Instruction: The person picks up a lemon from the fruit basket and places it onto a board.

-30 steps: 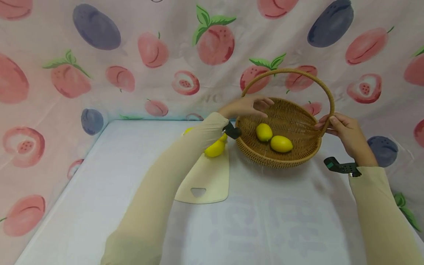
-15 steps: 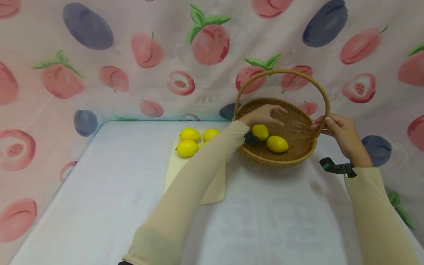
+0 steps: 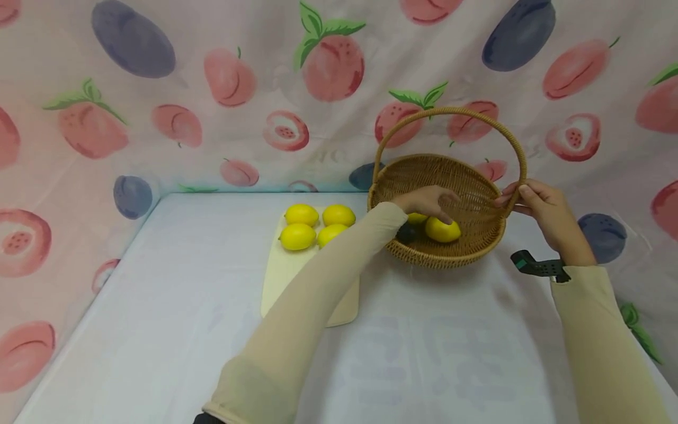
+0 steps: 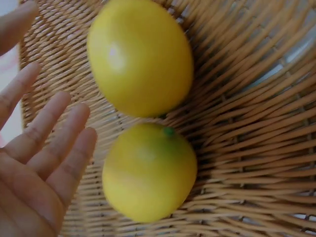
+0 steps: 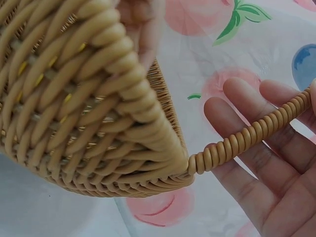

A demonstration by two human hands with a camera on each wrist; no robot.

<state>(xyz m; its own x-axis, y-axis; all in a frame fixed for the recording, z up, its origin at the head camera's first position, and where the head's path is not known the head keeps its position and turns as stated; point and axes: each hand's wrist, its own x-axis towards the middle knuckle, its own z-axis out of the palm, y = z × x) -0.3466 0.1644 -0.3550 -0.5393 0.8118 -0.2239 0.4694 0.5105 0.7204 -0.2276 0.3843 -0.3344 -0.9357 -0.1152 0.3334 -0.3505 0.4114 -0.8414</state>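
A wicker basket [image 3: 431, 162], tipped toward me, holds two yellow lemons, one [image 3: 445, 231] in full view beside another [image 3: 416, 218] half covered by the left wrist. My left hand [image 3: 428, 200] reaches into the basket just above them. In the left wrist view its fingers [image 4: 47, 123] are spread beside the upper lemon [image 4: 143, 57] and the lower, green-tipped lemon [image 4: 150, 173], with nothing in the grasp. My right hand [image 3: 551, 212] holds the basket's wrapped handle [image 5: 247, 138] near its right base, thumb on one side and fingers behind.
Left of the basket, a cream cutting board [image 3: 281, 277] lies on the white-covered table [image 3: 201, 282] with several lemons [image 3: 298, 237] on it. My left sleeve crosses over the board. A fruit-print cloth [image 3: 328, 147] rises behind the table.
My left hand has moved right and then down into the basket, closer to the lemons. The lemons on the board have come into view. The right hand keeps its hold on the handle.
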